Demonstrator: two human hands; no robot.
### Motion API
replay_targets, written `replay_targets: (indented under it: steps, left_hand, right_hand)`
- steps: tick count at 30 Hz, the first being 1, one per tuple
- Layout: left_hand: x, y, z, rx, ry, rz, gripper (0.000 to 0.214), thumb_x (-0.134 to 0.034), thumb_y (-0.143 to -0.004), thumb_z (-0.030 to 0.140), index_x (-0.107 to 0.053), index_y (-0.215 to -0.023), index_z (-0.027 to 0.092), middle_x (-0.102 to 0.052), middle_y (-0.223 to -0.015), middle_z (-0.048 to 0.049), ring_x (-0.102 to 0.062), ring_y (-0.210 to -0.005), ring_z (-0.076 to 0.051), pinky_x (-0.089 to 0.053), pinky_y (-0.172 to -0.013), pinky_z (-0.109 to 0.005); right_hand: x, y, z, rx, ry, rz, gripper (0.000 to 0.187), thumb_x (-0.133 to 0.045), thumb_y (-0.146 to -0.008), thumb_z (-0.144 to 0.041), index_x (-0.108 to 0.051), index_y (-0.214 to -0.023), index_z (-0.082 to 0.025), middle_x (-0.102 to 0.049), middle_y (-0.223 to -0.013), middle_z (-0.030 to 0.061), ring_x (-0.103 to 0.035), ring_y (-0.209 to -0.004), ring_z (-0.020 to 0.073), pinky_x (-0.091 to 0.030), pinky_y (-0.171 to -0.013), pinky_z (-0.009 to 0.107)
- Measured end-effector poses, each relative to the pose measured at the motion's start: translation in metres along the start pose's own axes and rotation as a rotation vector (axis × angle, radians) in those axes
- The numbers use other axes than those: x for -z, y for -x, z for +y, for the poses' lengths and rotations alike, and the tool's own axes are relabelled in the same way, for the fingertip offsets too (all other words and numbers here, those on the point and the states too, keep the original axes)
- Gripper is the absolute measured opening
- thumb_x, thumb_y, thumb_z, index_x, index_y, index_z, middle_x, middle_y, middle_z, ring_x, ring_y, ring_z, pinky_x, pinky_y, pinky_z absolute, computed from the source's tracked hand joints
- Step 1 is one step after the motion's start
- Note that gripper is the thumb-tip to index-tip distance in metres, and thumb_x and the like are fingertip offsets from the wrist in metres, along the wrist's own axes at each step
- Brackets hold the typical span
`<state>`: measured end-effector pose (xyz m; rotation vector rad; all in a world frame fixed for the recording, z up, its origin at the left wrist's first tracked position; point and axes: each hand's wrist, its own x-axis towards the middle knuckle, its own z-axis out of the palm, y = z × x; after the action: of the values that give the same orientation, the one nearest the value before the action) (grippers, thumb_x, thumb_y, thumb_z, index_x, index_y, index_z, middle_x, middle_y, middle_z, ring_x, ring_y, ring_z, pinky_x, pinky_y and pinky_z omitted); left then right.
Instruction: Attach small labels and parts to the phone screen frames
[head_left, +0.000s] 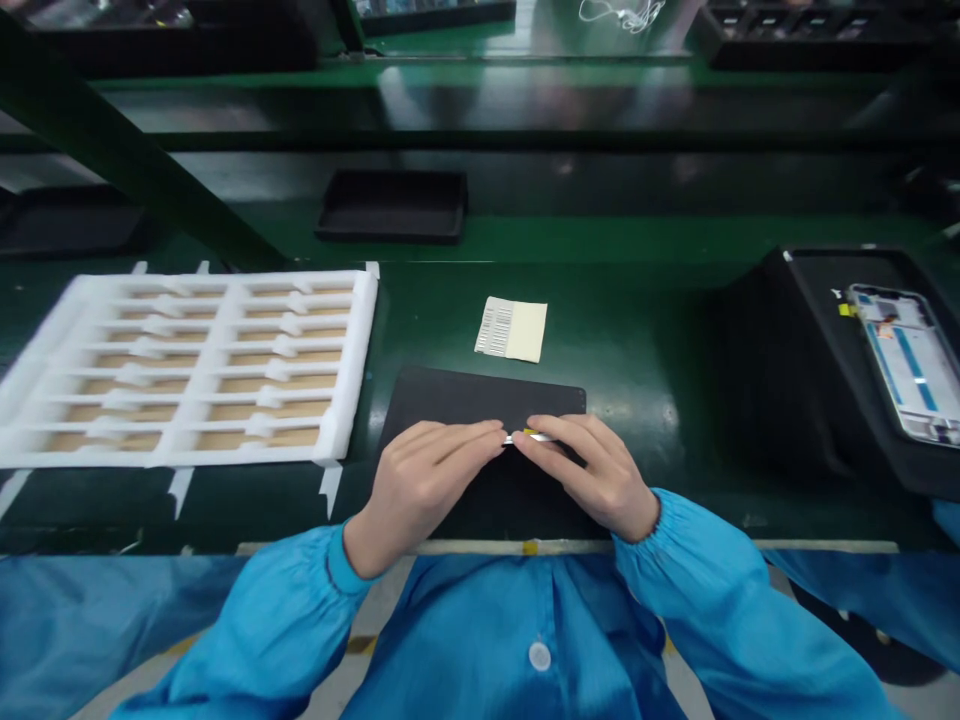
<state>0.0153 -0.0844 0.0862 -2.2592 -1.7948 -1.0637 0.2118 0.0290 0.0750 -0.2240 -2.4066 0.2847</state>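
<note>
the right hand is pinching a slim silver-white part between closed thumb and fingertips over the black mat, while the left hand is holding its bunched fingertips at the part's left end, whether gripping or merely touching being unclear. the narrow purchase is presenting a drop risk should the right pinch loosen, and uneven fingertip pressure could be creasing the yellow tab.
</note>
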Motion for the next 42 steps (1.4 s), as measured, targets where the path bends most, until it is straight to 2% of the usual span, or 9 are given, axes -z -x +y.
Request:
replay_targets:
  steps: [10, 12, 15, 19, 22, 28, 34, 38, 42]
  left_hand:
    - [-0.004, -0.004, -0.01, -0.221, -0.121, 0.009, 0.019, -0.056, -0.094, 0.008, -0.065, -0.111, 0.009, -0.074, -0.106, -0.01, -0.072, -0.091, -0.021, -0.054, -0.073, -0.031]
    - [-0.004, -0.012, -0.018, -0.154, -0.065, -0.058, 0.02, -0.051, -0.096, 0.009, -0.066, -0.109, 0.012, -0.075, -0.104, -0.0071, -0.072, -0.087, -0.018, -0.053, -0.071, -0.03]
    - [-0.007, -0.032, -0.042, 0.092, 0.177, -0.246, 0.019, -0.052, -0.097, 0.017, -0.07, -0.102, 0.019, -0.073, -0.113, -0.003, -0.071, -0.1, -0.018, -0.054, -0.083, -0.028]
    - [-0.015, -0.059, -0.076, 0.423, 0.454, -0.394, 0.015, -0.062, -0.091, 0.028, -0.075, -0.095, 0.022, -0.069, -0.124, -0.0054, -0.062, -0.121, -0.025, -0.053, -0.088, -0.028]
    - [-0.02, -0.067, -0.091, 0.553, 0.543, -0.462, 0.017, -0.063, -0.088, 0.029, -0.076, -0.095, 0.02, -0.066, -0.128, -0.0087, -0.06, -0.123, -0.028, -0.053, -0.083, -0.028]
    - [-0.026, -0.067, -0.1, 0.573, 0.604, -0.516, 0.013, -0.064, -0.084, 0.027, -0.076, -0.085, 0.022, -0.076, -0.1, -0.0038, -0.054, -0.13, -0.026, -0.05, -0.083, -0.024]
    - [-0.024, -0.07, -0.1, 0.585, 0.599, -0.533, 0.018, -0.062, -0.085, 0.033, -0.076, -0.085, 0.021, -0.075, -0.107, -0.0048, -0.058, -0.125, -0.027, -0.049, -0.076, -0.023]
    - [-0.021, -0.074, -0.098, 0.615, 0.535, -0.57, 0.023, -0.062, -0.084, 0.037, -0.076, -0.087, 0.02, -0.075, -0.103, -0.003, -0.068, -0.103, -0.026, -0.049, -0.076, -0.025]
    - [-0.023, -0.074, -0.099, 0.558, 0.539, -0.563, 0.02, -0.062, -0.085, 0.036, -0.076, -0.085, 0.022, -0.076, -0.102, -0.0047, -0.057, -0.126, -0.03, -0.05, -0.071, -0.024]
  right_hand:
    - [0.001, -0.003, -0.003, -0.14, -0.106, -0.029, 0.035, -0.056, -0.089, -0.001, -0.063, -0.12, -0.015, -0.062, -0.121, 0.0156, -0.06, -0.106, 0.0234, -0.054, -0.084, 0.038]
    - [0.005, -0.019, 0.006, -0.284, -0.197, 0.041, 0.025, -0.061, -0.09, -0.008, -0.065, -0.112, -0.018, -0.062, -0.12, 0.0131, -0.061, -0.106, 0.0217, -0.053, -0.087, 0.036]
    - [-0.008, -0.058, 0.038, -0.497, -0.206, 0.138, 0.008, -0.06, -0.092, -0.018, -0.065, -0.099, -0.02, -0.065, -0.097, 0.0063, -0.062, -0.091, 0.0183, -0.052, -0.08, 0.032]
    - [-0.058, -0.106, 0.092, -0.534, -0.134, -0.15, 0.01, -0.056, -0.09, -0.015, -0.064, -0.086, -0.019, -0.064, -0.087, 0.0027, -0.06, -0.08, 0.0159, -0.047, -0.075, 0.028]
    - [-0.089, -0.12, 0.114, -0.526, -0.085, -0.261, 0.015, -0.053, -0.089, -0.012, -0.064, -0.083, -0.019, -0.063, -0.086, 0.0034, -0.059, -0.082, 0.017, -0.045, -0.076, 0.029]
    - [-0.1, -0.118, 0.116, -0.512, 0.025, -0.421, 0.018, -0.045, -0.094, -0.015, -0.062, -0.09, -0.019, -0.06, -0.093, 0.0062, -0.057, -0.092, 0.0202, -0.042, -0.08, 0.031]
    - [-0.099, -0.128, 0.105, -0.537, 0.117, -0.497, 0.017, -0.041, -0.096, -0.014, -0.057, -0.098, -0.019, -0.059, -0.102, 0.0098, -0.054, -0.097, 0.0224, -0.043, -0.084, 0.034]
    - [-0.104, -0.13, 0.096, -0.595, 0.094, -0.451, 0.016, -0.042, -0.091, -0.006, -0.054, -0.096, -0.016, -0.058, -0.108, 0.0146, -0.051, -0.101, 0.0249, -0.043, -0.091, 0.039]
    - [-0.107, -0.125, 0.106, -0.679, -0.058, -0.308, 0.012, -0.043, -0.091, -0.01, -0.049, -0.09, -0.019, -0.059, -0.104, 0.0104, -0.054, -0.099, 0.0212, -0.044, -0.092, 0.038]
